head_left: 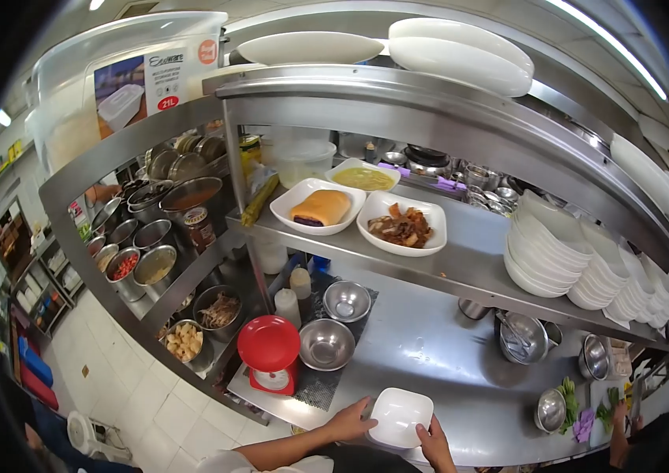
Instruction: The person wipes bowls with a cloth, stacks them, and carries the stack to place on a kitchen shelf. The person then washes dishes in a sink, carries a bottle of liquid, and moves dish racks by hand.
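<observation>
A square white bowl [402, 416] is held low over the front edge of the steel counter [429, 355], with nothing inside it. My left hand [352, 420] grips its left rim, thumb and fingers closed on the edge. At the lower right corner, my right hand [434, 446] pinches the rim. Beyond the left hand stand a red kitchen scale [270, 347] and a steel mixing bowl [326, 344]. On the shelf above are a white dish with a yellow-orange roll [322, 207], a dish of browned pieces [402, 226] and a dish of yellow-green sauce [364, 177].
Stacked white bowls [543, 252] line the shelf's right end. Steel pots [157, 266] with ingredients fill the left rack, below a large plastic tub [125, 87]. Squeeze bottles [287, 306] stand behind the scale. At far right, another person's hand [620, 414] is near green vegetables [569, 402].
</observation>
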The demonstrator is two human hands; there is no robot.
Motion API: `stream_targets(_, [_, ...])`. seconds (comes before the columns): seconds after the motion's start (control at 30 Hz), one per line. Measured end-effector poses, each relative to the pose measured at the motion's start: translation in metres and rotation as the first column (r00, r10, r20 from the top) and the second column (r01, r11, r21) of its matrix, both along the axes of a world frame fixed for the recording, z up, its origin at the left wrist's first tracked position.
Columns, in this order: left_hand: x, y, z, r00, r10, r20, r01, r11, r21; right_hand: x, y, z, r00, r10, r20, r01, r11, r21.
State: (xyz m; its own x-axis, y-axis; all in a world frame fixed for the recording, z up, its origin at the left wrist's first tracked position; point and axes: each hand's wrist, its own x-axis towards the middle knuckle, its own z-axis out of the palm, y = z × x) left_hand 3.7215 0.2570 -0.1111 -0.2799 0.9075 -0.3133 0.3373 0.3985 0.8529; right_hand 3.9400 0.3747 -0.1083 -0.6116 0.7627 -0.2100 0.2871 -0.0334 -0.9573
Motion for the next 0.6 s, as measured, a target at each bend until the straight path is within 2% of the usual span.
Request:
stream_targets(0.13, [0.000,-0.010,0.010,0.995,0.093,-0.023,-0.090,0.992,0.087,-0.002,0.002,0.009,0.997,0.003,0.078,-0.002,1.000,-0.007])
stream_targets(0.23, [0.001,-0.016,0.021,0.988,0.149,0.045,-0.154,0.975,0.160,0.002,0.006,-0.007,0.995,-0.022,0.098,0.026,0.999,-0.036])
stream_targets(0.27, [0.000,-0.018,0.031,0.995,0.094,0.029,-0.097,0.984,0.150,0.005,0.009,-0.015,0.994,-0.031,0.101,0.037,0.998,-0.055])
stream_targets(0.33, [-0.003,-0.020,0.050,1.000,-0.016,0.002,0.015,0.992,0.121,0.010,0.005,0.004,0.977,-0.090,0.194,0.122,0.979,-0.163])
stream_targets(0.37, [-0.001,-0.021,0.051,0.996,-0.072,0.047,0.061,0.979,0.194,0.016,0.002,0.014,0.962,-0.114,0.247,0.169,0.962,-0.215])
stream_targets(0.4, [0.001,-0.022,0.054,0.986,-0.152,0.067,0.139,0.974,0.177,0.027,0.004,0.020,0.933,-0.101,0.345,0.226,0.911,-0.345])
stream_targets(0.47, [0.002,-0.022,0.063,0.943,-0.313,0.117,0.294,0.943,0.155,0.076,0.003,-0.008,0.956,0.007,0.294,0.113,0.915,-0.388])
stream_targets(0.53, [0.001,-0.023,0.067,0.949,-0.286,0.130,0.266,0.952,0.153,0.085,-0.018,0.014,0.930,0.190,0.315,0.034,0.808,-0.589])
stream_targets(0.6, [0.002,-0.021,0.057,0.948,-0.282,0.149,0.258,0.953,0.159,0.080,-0.033,0.004,0.860,0.317,0.401,-0.125,0.891,-0.436])
